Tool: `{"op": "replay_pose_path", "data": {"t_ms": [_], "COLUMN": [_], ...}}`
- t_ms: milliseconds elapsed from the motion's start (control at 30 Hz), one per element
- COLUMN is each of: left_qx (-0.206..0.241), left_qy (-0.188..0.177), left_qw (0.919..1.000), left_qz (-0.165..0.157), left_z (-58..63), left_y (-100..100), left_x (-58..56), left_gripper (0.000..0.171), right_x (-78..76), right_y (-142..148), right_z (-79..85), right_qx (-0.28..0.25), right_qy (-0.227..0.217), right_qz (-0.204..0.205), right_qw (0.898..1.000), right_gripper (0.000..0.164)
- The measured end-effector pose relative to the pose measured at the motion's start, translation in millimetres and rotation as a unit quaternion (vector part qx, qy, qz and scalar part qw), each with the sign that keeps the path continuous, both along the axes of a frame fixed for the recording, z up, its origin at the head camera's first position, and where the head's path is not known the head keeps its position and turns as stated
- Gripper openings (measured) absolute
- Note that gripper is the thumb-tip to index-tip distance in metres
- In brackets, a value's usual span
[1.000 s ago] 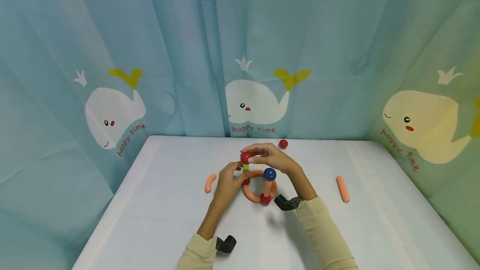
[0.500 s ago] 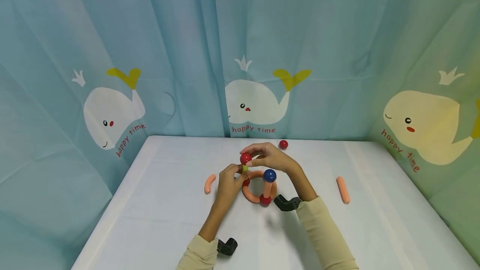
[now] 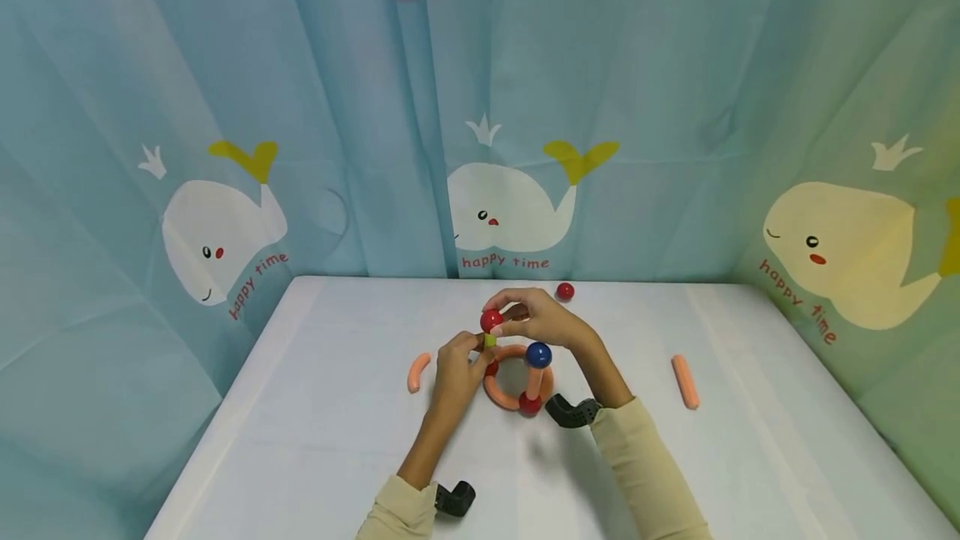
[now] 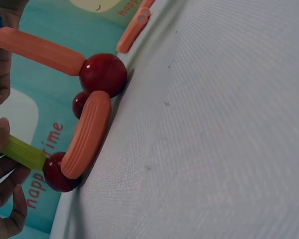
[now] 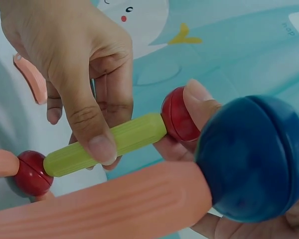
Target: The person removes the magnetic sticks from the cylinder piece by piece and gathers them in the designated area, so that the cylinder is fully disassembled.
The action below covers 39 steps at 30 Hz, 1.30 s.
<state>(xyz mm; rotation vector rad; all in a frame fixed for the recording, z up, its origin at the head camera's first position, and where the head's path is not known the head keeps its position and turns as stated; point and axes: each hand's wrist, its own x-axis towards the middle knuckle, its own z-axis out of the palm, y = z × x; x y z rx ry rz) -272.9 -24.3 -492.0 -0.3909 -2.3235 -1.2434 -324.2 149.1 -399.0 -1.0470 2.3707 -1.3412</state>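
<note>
Left hand (image 3: 456, 369) pinches the green rod (image 5: 142, 130), so its middle's covered. Right hand (image 3: 546, 319) grips the red ball (image 3: 491, 321) at the top end, partly hiding it. Rod's above the ring (image 3: 497, 397); blue ball (image 3: 538, 355) gets cropped in the left wrist view.

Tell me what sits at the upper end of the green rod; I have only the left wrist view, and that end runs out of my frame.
Observer: In the right wrist view, the green rod meets a red ball at that end.
Operator: Report what has hold of it.
Observer: The right hand holds it, as the head view shows.
Operator: Name a loose part that I cannot see.
Observer: In the head view, a curved peach stick lies on the table, to the left of the left hand.
</note>
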Motion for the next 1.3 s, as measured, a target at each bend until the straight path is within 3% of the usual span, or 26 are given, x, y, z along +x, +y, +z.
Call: {"op": "replay_pose_path", "data": {"t_ms": [333,833,1067,1300], "left_qx": [0.005,0.019,0.009,-0.001], "left_qy": [0.008,0.001,0.005,-0.018], "left_qw": [1.0000,0.9998,0.9999,0.9998], "left_qz": [0.001,0.001,0.006,0.008], "left_z": [-3.9,-0.1,-0.8,-3.3], "left_y": [1,1,0,0], "left_x": [-0.6,1.0,0.9,0.9], "left_gripper": [0.017,0.015,0.015,0.020], "right_x": [1.9,-1.4,-2.4,-4.3], "right_y": [-1,-1,-1,7], "right_z": [2.3,2.8,0.2,-7.4], "right_qx": [0.016,0.021,-0.017,-0.063], "right_qy": [0.026,0.029,0.004,-0.010], "right_qz": [0.007,0.005,-0.037,-0.101], "right_qw": [1.000,0.999,0.999,0.993], "right_gripper": [0.036,0.027,0.031,0.041]}}
